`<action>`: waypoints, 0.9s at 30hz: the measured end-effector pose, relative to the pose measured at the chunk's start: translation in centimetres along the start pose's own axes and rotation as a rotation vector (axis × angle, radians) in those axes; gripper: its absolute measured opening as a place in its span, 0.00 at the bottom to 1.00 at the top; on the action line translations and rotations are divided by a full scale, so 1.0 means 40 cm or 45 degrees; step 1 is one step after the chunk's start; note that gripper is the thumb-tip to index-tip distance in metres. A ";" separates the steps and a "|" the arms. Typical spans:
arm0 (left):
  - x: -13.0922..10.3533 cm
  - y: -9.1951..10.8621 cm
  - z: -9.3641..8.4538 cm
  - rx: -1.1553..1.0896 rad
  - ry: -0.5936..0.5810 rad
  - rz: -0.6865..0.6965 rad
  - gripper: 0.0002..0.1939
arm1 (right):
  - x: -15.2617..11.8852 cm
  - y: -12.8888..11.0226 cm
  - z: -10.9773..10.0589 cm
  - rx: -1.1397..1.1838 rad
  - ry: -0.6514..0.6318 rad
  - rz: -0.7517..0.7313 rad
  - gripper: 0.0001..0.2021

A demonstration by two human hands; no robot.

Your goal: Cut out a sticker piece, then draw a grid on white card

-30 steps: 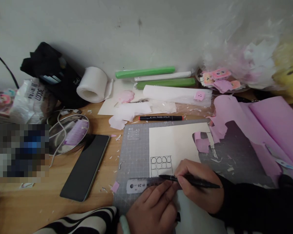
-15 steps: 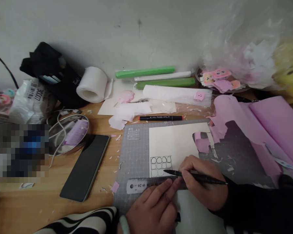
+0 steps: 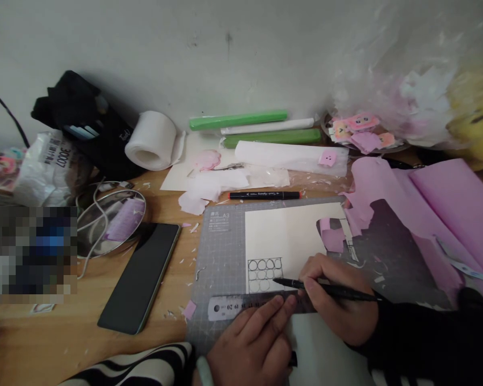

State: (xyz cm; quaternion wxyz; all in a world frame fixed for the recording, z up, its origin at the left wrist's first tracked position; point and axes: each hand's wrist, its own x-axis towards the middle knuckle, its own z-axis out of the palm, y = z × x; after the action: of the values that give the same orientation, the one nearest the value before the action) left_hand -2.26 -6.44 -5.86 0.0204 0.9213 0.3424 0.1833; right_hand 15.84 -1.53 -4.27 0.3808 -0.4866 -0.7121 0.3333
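My right hand (image 3: 340, 297) grips a black pen (image 3: 326, 288), its tip on a small drawn grid of circles (image 3: 264, 274) on cream paper (image 3: 284, 230). My left hand (image 3: 253, 343) presses its outstretched fingertips on a metal ruler (image 3: 225, 307), which lies across the paper just below the grid. Under paper and ruler is a grey cutting mat (image 3: 221, 257). A pink paper piece (image 3: 333, 236) shows at a cut-out gap near the paper's right edge.
Left of the mat lie a phone (image 3: 140, 279) and a metal bowl (image 3: 139, 236). A marker (image 3: 264, 195), green rolls (image 3: 237, 119) and a white roll (image 3: 153, 136) sit behind. Pink sheets (image 3: 454, 198) and scissors (image 3: 467, 268) are at the right.
The pen tip has shifted slightly to the right over the grid, with my right hand. My left hand stays on the ruler.
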 end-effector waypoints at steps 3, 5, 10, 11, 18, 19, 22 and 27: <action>-0.002 0.001 0.004 -0.007 0.013 -0.002 0.08 | 0.000 0.000 0.002 -0.012 -0.048 0.044 0.09; -0.002 0.002 0.004 -0.012 0.019 -0.002 0.08 | 0.000 0.000 0.003 -0.005 -0.084 0.041 0.08; -0.004 -0.005 -0.002 0.000 -0.004 0.011 0.07 | 0.000 0.000 0.002 -0.014 -0.075 0.014 0.09; -0.005 -0.006 -0.002 0.005 -0.008 0.020 0.06 | 0.001 0.001 0.001 -0.030 -0.046 0.017 0.09; 0.009 0.020 0.003 0.068 0.162 0.068 0.05 | 0.000 0.000 -0.012 0.059 -0.109 0.012 0.10; 0.011 0.018 -0.008 0.086 0.180 0.058 0.04 | 0.000 0.000 -0.015 0.108 -0.099 0.012 0.10; -0.010 -0.049 -0.094 0.171 0.279 0.107 0.05 | 0.000 0.001 -0.020 0.099 0.012 0.066 0.12; -0.186 -0.305 -0.345 0.985 0.377 -1.375 0.13 | -0.002 0.007 -0.016 0.109 0.033 0.110 0.13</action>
State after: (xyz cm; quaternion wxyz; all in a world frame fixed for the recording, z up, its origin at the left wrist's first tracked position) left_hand -19.92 -3.09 2.60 -0.2692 0.5272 0.7944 0.1360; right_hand 16.55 -1.47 -4.20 0.3958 -0.5045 -0.6706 0.3730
